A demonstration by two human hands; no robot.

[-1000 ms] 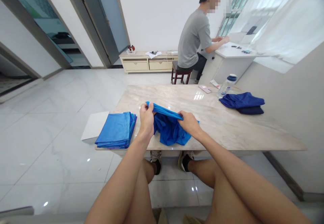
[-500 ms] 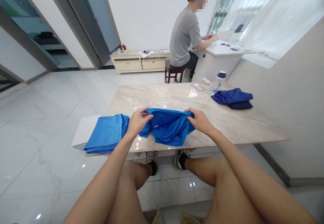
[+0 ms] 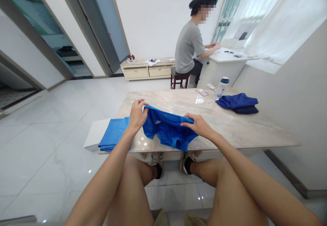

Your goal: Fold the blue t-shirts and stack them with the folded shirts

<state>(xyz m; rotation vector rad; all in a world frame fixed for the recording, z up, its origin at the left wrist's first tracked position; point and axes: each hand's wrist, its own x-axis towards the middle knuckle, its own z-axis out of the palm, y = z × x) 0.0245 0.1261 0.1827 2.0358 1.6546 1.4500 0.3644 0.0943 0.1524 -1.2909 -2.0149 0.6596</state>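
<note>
Blue shorts (image 3: 170,130) hang between my hands over the front of the marble-topped table (image 3: 230,130), with a small white mark near the waistband. My left hand (image 3: 138,115) pinches the left end of the waistband, thumb against fingers. At the other end, my right hand (image 3: 198,124) grips the band, held a little lower. The waistband slopes down to the right, and the lower fabric sags in loose folds near the table edge. Left of my left forearm lies a pile of folded blue cloth (image 3: 112,134), partly hidden by that arm.
A white box or board (image 3: 95,134) shows beside the pile. Toward the far right are dark blue folded clothing (image 3: 237,103), a clear bottle (image 3: 221,89) and a pink phone-like item (image 3: 202,92). Beyond the table, a person (image 3: 189,48) sits on a stool at a white desk (image 3: 230,57).
The waistband has gone from nearly level to slanted, its left end raised and right end lowered. My right hand has shifted its grip along the band. The view has tilted slightly.
</note>
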